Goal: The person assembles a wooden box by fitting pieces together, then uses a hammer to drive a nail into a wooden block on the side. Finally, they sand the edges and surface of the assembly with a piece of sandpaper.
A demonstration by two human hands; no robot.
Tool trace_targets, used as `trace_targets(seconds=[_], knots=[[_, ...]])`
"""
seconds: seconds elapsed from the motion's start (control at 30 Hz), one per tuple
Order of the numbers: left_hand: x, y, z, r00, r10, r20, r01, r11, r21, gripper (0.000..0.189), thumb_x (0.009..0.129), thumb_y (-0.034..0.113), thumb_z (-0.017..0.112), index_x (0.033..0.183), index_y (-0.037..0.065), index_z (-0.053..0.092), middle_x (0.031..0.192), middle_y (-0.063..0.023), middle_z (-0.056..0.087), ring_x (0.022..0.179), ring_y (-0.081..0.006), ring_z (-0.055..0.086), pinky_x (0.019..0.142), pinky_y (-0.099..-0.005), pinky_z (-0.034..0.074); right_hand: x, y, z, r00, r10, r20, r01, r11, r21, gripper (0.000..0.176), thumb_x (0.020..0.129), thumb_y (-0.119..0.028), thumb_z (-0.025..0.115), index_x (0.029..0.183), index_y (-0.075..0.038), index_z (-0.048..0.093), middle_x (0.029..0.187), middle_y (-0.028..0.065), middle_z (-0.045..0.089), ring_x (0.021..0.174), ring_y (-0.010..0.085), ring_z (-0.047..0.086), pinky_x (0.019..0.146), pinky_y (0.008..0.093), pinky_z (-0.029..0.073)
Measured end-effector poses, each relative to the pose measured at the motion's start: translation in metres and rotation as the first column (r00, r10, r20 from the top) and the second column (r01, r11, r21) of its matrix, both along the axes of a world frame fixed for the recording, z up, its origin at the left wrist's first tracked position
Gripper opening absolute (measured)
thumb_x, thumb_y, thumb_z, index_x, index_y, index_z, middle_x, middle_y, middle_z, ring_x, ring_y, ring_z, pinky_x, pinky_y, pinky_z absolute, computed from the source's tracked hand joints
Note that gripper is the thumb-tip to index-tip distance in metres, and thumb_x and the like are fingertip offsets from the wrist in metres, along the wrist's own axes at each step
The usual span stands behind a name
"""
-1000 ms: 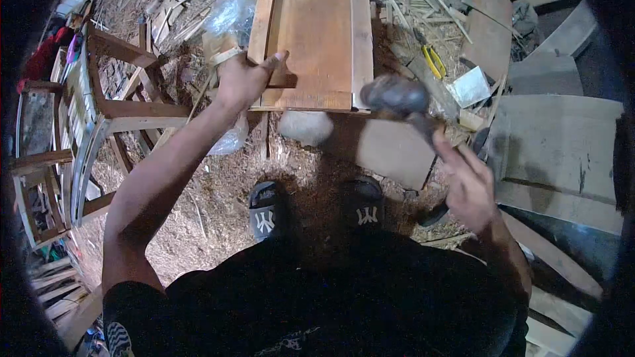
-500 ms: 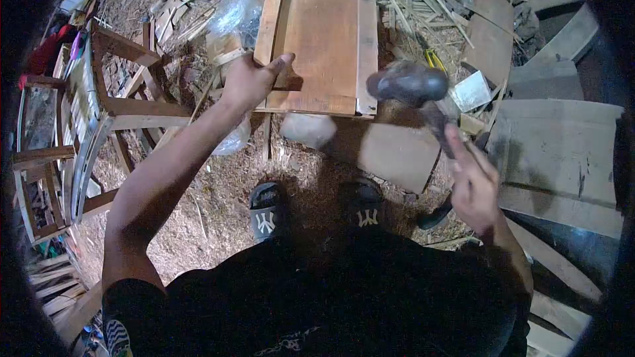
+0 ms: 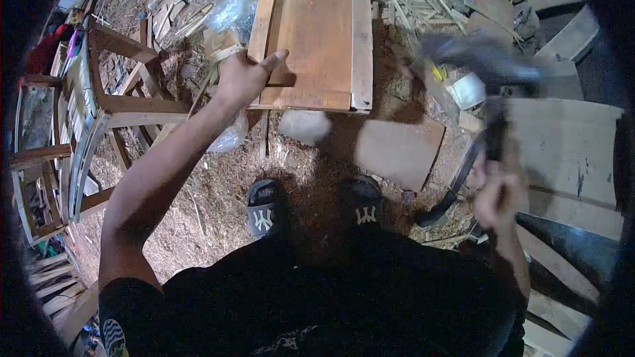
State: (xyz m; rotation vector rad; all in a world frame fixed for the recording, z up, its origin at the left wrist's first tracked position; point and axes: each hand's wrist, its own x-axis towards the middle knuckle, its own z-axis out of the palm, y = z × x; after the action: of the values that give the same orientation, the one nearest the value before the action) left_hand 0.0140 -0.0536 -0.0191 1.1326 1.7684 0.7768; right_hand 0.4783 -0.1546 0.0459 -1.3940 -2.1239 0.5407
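A framed wooden panel (image 3: pixel 314 43) with raised edge strips is held up in front of me. My left hand (image 3: pixel 248 79) grips its left edge, the thumb over the front face and the other fingers hidden behind. My right hand (image 3: pixel 499 192) is closed around the handle of a dark mallet (image 3: pixel 493 66). Motion smears the mallet's head, which is in the air to the right of the panel and apart from it. Small dark marks show at the panel's lower right corner.
A wooden chair frame (image 3: pixel 99 112) stands at the left. Wood strips (image 3: pixel 423 0) lie heaped at the back. A flat board (image 3: pixel 400 152) and clear plastic wrap (image 3: pixel 233 10) are near the panel. Cardboard (image 3: pixel 562 152) lies at the right. Sawdust covers the floor around my sandals (image 3: pixel 264 208).
The mallet has swung away from the panel's right edge, toward the right, with my right hand. The panel and my left hand have shifted slightly left.
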Motion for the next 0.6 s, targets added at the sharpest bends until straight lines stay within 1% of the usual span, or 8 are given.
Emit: trace_targets(seconds=[0.03,0.23,0.33,0.4,0.47,0.53,0.57,0.6], knots=[[0.001,-0.002,-0.003,0.998,-0.024,-0.05,0.03,0.992,0.121,0.046,0.09,0.036,0.074,0.112,-0.003,0.064,0.093,-0.0116,0.073,0.081,-0.0184,0.072,0.073,-0.0334,0.057,0.002,-0.004,-0.006,1.0,-0.002,-0.001,0.002,1.0,-0.01,0.048,0.091,-0.007,0.053,0.138,0.004,0.052,0.108,0.0197,0.066,0.088,0.0246,0.065,0.076,0.0274,0.052],[-0.006,0.0,-0.018,0.998,-0.032,-0.062,0.037,0.995,0.089,0.042,0.092,0.032,0.073,0.11,-0.005,0.063,0.093,-0.0129,0.072,0.077,-0.018,0.072,0.071,-0.0347,0.058,-0.055,0.005,-0.008,0.965,0.233,0.121,-0.243,0.967,0.078,0.044,0.095,-0.008,0.051,0.137,0.005,0.052,0.114,0.0207,0.065,0.094,0.0252,0.066,0.081,0.0287,0.052],[-0.004,-0.003,-0.018,1.0,-0.008,0.001,0.008,0.993,0.115,0.041,0.093,0.03,0.072,0.11,-0.006,0.062,0.094,-0.0133,0.072,0.08,-0.0196,0.073,0.072,-0.0355,0.059,-0.084,0.023,0.023,0.967,0.254,-0.007,-0.253,0.961,-0.115,0.053,0.091,0.007,0.05,0.142,-0.006,0.054,0.111,0.0259,0.064,0.091,0.0316,0.068,0.078,0.0373,0.054],[-0.005,-0.002,-0.013,0.999,-0.008,0.047,0.004,0.997,0.08,0.044,0.093,0.032,0.072,0.109,-0.008,0.061,0.092,-0.014,0.072,0.08,-0.0203,0.073,0.072,-0.0349,0.059,-0.082,0.013,0.036,0.983,0.139,0.118,-0.135,0.99,-0.047,0.027,0.091,0.01,0.051,0.117,0.011,0.056,0.115,0.0252,0.067,0.083,0.0242,0.066,0.077,0.0308,0.053],[-0.001,-0.006,-0.003,1.0,-0.002,-0.01,0.002,1.0,-0.003,0.049,0.093,0.036,0.071,0.11,-0.009,0.061,0.088,-0.0146,0.072,0.079,-0.0199,0.073,0.072,-0.0339,0.059,-0.076,0.006,0.039,0.988,0.156,-0.011,-0.156,0.988,0.003,0.018,0.093,0.007,0.05,0.108,0.009,0.058,0.11,0.0236,0.068,0.074,0.0199,0.064,0.068,0.0317,0.052],[0.002,-0.01,0.01,0.999,-0.019,-0.034,0.018,0.999,-0.03,0.051,0.093,0.04,0.07,0.109,-0.008,0.063,0.087,-0.0167,0.072,0.078,-0.0198,0.073,0.074,-0.0325,0.059,-0.093,0.006,0.056,0.738,0.094,-0.668,-0.155,0.987,-0.033,0.007,0.094,0.003,0.053,0.098,0.007,0.057,0.103,0.0203,0.069,0.065,0.0161,0.061,0.059,0.0325,0.051],[0.008,-0.013,0.024,0.999,-0.012,-0.029,0.011,0.998,-0.054,0.052,0.093,0.041,0.069,0.109,-0.008,0.063,0.088,-0.017,0.073,0.078,-0.02,0.073,0.074,-0.0325,0.058,-0.095,0.007,0.053,0.741,0.091,-0.665,-0.155,0.987,-0.038,0.007,0.094,0.003,0.053,0.098,0.007,0.057,0.103,0.0203,0.069,0.065,0.0161,0.061,0.059,0.0325,0.051],[0.012,-0.014,0.032,1.0,-0.007,-0.025,0.005,0.997,-0.076,0.053,0.092,0.042,0.069,0.11,-0.008,0.064,0.089,-0.0173,0.073,0.078,-0.0203,0.073,0.075,-0.0326,0.058,-0.096,0.01,0.047,0.901,0.201,-0.384,-0.216,0.976,0.002,0.016,0.093,0.003,0.053,0.108,0.005,0.058,0.103,0.02,0.068,0.069,0.0191,0.064,0.063,0.0347,0.052]])
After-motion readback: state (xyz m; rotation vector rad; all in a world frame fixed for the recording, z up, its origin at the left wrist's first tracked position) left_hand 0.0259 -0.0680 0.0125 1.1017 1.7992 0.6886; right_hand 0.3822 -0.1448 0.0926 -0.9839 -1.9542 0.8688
